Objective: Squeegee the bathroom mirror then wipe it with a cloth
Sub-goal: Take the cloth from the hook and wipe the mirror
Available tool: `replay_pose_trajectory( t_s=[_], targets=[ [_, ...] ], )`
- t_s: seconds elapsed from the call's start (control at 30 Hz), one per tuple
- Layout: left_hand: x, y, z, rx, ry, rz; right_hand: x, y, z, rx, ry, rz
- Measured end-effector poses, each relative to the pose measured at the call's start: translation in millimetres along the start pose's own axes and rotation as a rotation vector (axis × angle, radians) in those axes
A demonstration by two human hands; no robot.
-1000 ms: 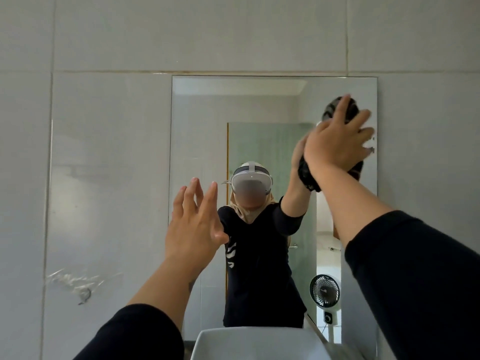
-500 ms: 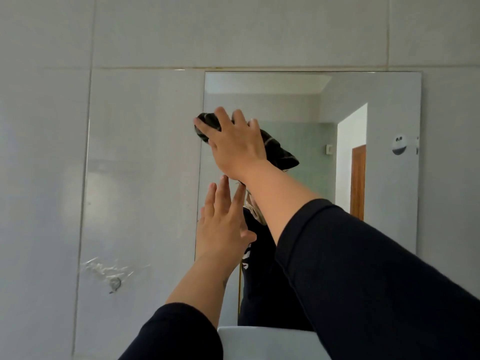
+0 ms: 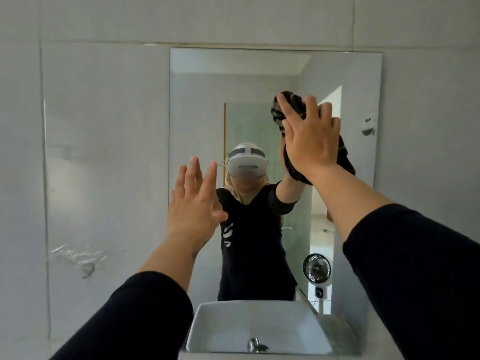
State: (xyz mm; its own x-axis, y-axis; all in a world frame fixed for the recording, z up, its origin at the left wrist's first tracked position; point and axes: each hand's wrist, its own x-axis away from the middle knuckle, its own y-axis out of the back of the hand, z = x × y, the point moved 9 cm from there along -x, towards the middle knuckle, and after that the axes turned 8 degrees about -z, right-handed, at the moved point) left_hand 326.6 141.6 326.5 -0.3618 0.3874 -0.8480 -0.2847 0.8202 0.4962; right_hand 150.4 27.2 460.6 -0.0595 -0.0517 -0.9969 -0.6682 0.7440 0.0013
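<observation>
A frameless rectangular mirror point(image 3: 197, 100) hangs on the grey tiled wall. My right hand point(image 3: 310, 140) presses a dark patterned cloth point(image 3: 288, 105) flat against the glass in the mirror's upper right part. My left hand point(image 3: 193, 201) is raised at the mirror's left edge, lower down, with fingers spread and nothing in it. Whether it touches the glass I cannot tell. No squeegee is in view. The mirror reflects a person in black wearing a headset.
A white basin point(image 3: 259, 326) with a metal tap point(image 3: 254, 344) stands below the mirror. A small hook point(image 3: 88, 268) with smeared adhesive sticks to the wall at lower left. A suction-cup sticker point(image 3: 368, 126) sits near the mirror's right edge.
My right hand has swept the cloth from the mirror's upper left back to the upper right. The view has shifted, and my left hand stays raised and open near the left edge.
</observation>
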Motion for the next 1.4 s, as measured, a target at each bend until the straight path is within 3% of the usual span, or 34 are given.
replay_pose_trajectory(
  t_s=[0.33, 0.47, 0.57, 0.67, 0.83, 1.03, 1.27, 1.4],
  targets=[
    [-2, -6, 6, -0.012, 0.004, -0.061, 54, 9, -118, 0.054, -0.450, -0.013],
    [-2, -3, 3, 0.024, 0.007, -0.063, 91, 9, -119, 0.068, -0.690, -0.035],
    [-3, 6, -3, 0.067, 0.016, -0.071, 99, 8, -89, 0.049, -0.729, -0.035],
    [-5, 15, -1, 0.128, 0.034, -0.057, 85, 6, -38, -0.009, -0.622, -0.016],
    [-14, 46, 17, 0.326, 0.103, -0.173, 55, -3, 51, -0.109, -0.336, 0.047],
    [-1, 70, 70, 0.256, 0.178, -0.271, 62, -12, 166, -0.130, 0.087, 0.100],
    [9, 68, 73, 0.208, 0.204, -0.294, 113, -14, 205, -0.113, 0.496, 0.120],
    [10, 58, 50, 0.175, 0.102, -0.233, 136, -14, 169, -0.135, 0.499, 0.129]
  ],
)
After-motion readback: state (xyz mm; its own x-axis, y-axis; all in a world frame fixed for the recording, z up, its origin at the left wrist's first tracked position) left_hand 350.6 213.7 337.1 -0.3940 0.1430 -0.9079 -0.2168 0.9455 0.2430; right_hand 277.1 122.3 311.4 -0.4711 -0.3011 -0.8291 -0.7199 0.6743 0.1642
